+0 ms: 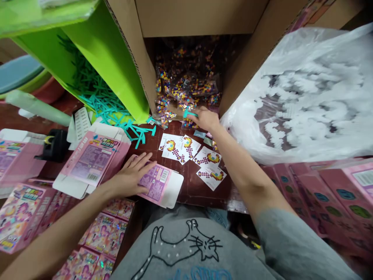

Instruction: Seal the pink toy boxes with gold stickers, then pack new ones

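Observation:
My left hand (132, 175) lies flat, fingers spread, on a flattened pink carton (157, 184) at the near edge of the dark red table (198, 184). My right hand (205, 118) reaches forward to the mouth of a cardboard box (145, 58), fingers closed on a teal plastic piece (188, 113) beside small bags of coloured beads (186, 93). Between the hands lie several printed pattern cards (192, 155).
A green box (101, 50) spills teal plastic pieces (116, 112) at left. A second pink carton (93, 159) and a black tape dispenser (55, 144) lie further left. A large clear plastic bag (305, 97) fills the right. Pink boxes (326, 194) are stacked at right and lower left.

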The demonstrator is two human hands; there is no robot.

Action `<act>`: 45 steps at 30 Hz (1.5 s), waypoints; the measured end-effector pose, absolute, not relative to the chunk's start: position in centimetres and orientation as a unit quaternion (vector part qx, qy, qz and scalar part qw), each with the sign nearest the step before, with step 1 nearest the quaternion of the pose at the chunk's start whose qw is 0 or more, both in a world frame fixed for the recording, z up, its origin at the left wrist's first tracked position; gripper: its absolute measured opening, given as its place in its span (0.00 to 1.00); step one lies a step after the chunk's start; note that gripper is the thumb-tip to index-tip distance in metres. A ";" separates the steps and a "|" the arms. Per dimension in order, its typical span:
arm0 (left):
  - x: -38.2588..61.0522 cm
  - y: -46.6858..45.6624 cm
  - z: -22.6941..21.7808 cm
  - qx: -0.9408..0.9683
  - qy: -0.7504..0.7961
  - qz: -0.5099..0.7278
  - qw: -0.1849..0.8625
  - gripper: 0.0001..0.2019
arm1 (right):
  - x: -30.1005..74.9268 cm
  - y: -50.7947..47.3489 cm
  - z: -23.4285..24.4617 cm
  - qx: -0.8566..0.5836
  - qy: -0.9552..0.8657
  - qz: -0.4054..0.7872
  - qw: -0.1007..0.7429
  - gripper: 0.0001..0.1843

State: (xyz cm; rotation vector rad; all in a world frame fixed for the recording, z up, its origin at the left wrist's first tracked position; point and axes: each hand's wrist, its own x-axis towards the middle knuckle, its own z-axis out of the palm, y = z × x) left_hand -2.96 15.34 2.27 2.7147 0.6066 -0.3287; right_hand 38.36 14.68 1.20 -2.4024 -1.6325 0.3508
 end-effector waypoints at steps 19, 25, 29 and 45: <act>7.1 19.0 0.1 0.949 0.216 0.005 0.231 0.21 | 38.9 13.2 2.1 -0.761 -0.600 0.201 0.147 0.24; 14.6 22.9 -1.0 0.946 0.237 -0.047 0.214 0.29 | 39.4 8.5 3.2 -0.712 -0.624 0.263 0.185 0.23; 15.1 23.7 0.1 0.943 0.236 -0.033 0.232 0.07 | 39.6 4.8 2.8 -0.676 -0.623 0.287 0.269 0.22; 35.7 15.1 9.1 0.947 -0.008 0.144 0.285 0.13 | 37.1 -8.8 -2.1 -0.479 -0.225 0.438 0.727 0.44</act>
